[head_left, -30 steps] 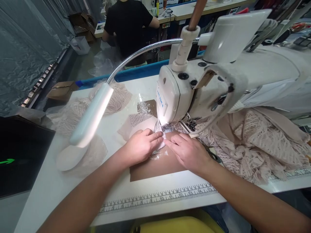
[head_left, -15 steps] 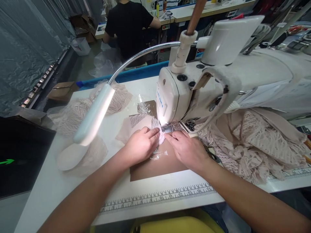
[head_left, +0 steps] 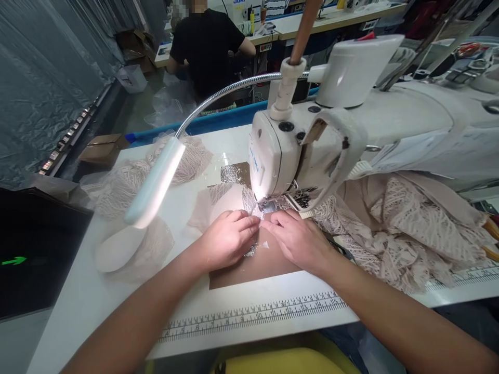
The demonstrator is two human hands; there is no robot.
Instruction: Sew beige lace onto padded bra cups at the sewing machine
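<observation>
Under the needle of a white sewing machine lies a pale pink lace piece. My left hand is closed at the near edge of this lace, fingertips pinching it just left of the presser foot. Close on the other side, my right hand has its thumb and forefinger together at the same edge, almost touching the left fingertips. The fabric right between the fingers is mostly hidden. Beneath both hands spreads a brown sheet on the white table.
A lit lamp on a bent metal neck hangs at the left. Lace pieces and a pale cup-shaped piece lie beneath it. Bunched lace fabric fills the right side. A ruler strip runs along the front. A person sits beyond.
My left fingertips have come slightly nearer to me and to the right hand, covering the strip of lace edge that showed between the hands. The view has shifted slightly.
</observation>
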